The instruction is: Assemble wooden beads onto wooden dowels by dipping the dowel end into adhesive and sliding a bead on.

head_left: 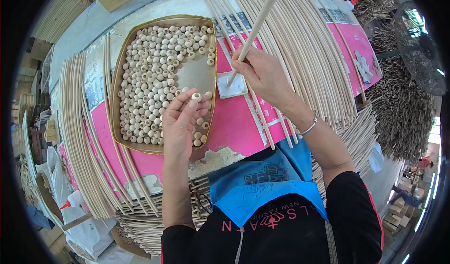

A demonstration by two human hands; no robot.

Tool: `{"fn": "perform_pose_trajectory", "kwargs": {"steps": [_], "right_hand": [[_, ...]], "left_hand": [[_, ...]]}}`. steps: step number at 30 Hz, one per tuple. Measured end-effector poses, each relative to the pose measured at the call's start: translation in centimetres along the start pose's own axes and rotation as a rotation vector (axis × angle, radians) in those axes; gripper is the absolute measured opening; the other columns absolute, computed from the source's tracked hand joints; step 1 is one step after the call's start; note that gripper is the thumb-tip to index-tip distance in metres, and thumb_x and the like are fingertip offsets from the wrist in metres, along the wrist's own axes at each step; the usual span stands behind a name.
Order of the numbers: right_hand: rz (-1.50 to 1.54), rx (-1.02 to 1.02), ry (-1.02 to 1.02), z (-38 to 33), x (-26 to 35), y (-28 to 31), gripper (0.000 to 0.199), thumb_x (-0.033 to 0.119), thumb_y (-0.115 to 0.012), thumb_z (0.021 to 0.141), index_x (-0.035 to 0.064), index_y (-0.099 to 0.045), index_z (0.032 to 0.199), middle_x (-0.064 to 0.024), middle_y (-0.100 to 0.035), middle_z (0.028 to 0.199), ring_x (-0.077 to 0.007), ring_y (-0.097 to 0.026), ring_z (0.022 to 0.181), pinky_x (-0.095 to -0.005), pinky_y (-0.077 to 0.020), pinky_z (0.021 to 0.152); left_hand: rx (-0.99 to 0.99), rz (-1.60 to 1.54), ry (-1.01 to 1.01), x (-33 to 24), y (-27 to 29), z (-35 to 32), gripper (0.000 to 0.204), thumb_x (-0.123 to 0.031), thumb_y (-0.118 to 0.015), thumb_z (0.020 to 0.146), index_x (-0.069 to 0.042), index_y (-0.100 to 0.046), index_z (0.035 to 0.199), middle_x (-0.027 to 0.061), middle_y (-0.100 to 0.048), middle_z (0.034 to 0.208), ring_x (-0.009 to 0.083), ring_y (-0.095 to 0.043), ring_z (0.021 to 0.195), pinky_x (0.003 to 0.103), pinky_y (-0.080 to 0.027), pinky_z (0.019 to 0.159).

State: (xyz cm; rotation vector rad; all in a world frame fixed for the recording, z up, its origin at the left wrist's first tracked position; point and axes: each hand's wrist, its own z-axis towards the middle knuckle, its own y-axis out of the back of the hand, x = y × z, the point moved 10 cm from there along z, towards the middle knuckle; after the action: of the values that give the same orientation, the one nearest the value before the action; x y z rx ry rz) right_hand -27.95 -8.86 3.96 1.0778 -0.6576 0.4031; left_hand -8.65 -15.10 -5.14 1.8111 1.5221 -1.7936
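Observation:
My left hand (180, 121) holds a small pale wooden bead (197, 96) between thumb and fingertips, just above the right side of a shallow metal tray (202, 72) filled with several more beads (150, 76). My right hand (262, 74) grips a long pale wooden stick (255, 27) that slants up and to the right. The stick's lower tip rests on a small white pad (233, 86) on the pink table cover (234, 123), beside the tray.
Bundles of long pale sticks (300, 44) lie across the table on the right, and more curve along the left (77, 133). A glue bottle with a red cap (72, 200) lies at lower left. A fan (419, 44) and brown bundles stand at right.

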Motion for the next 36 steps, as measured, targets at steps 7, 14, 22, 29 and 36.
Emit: {"fn": "perform_pose_trajectory", "kwargs": {"steps": [7,14,22,29,36], "right_hand": [[0.219,-0.161,-0.028,-0.1,-0.6,3.9,0.013,0.01,-0.062,0.098,-0.002,-0.061,0.1,-0.0111,-0.064,0.079,-0.0182,-0.067,0.072,-0.0329,-0.051,0.061],[0.476,-0.28,-0.087,-1.5,-1.3,8.2,0.013,0.01,-0.056,0.102,-0.0027,-0.06,0.105,-0.0088,-0.066,0.093,-0.0156,-0.07,0.087,-0.0283,-0.0603,0.081],[0.591,-0.358,-0.041,-2.7,1.0,10.2,0.026,0.025,-0.05,0.107,-0.0001,-0.058,0.107,-0.0108,-0.066,0.098,-0.0184,-0.069,0.086,-0.033,-0.0585,0.082],[0.723,-0.357,-0.042,-3.6,0.4,9.2,0.02,0.019,-0.051,0.106,-0.0001,-0.057,0.11,-0.0125,-0.068,0.099,-0.0198,-0.071,0.091,-0.0324,-0.0614,0.082],[0.718,-0.344,-0.039,-4.2,0.1,9.0,0.02,0.019,-0.051,0.106,0.0004,-0.057,0.11,-0.0126,-0.067,0.1,-0.0198,-0.071,0.092,-0.0324,-0.0613,0.083]], "left_hand": [[-0.06,0.006,0.007,0.0,-0.5,0.5,0.028,-0.01,-0.067,0.096,0.002,-0.063,0.122,0.0133,-0.071,0.105,0.016,-0.07,0.095,0.026,-0.056,0.084],[-0.081,0.13,-0.059,-0.7,-2.3,1.7,0.029,-0.012,-0.07,0.095,0.0,-0.065,0.121,0.0038,-0.069,0.096,0.0078,-0.063,0.085,0.021,-0.051,0.079],[0.057,-0.067,-0.002,0.1,-6.0,2.2,0.028,-0.011,-0.063,0.099,0.001,-0.064,0.125,0.0066,-0.07,0.106,0.0127,-0.067,0.097,0.028,-0.055,0.089],[0.077,-0.047,-0.005,0.2,-6.5,1.5,0.028,-0.011,-0.063,0.099,0.001,-0.065,0.125,0.0074,-0.071,0.106,0.013,-0.067,0.096,0.029,-0.055,0.09],[0.093,-0.042,-0.002,0.2,-7.1,1.1,0.028,-0.011,-0.064,0.098,0.0,-0.065,0.124,0.0071,-0.071,0.104,0.0128,-0.067,0.094,0.028,-0.055,0.088]]}}
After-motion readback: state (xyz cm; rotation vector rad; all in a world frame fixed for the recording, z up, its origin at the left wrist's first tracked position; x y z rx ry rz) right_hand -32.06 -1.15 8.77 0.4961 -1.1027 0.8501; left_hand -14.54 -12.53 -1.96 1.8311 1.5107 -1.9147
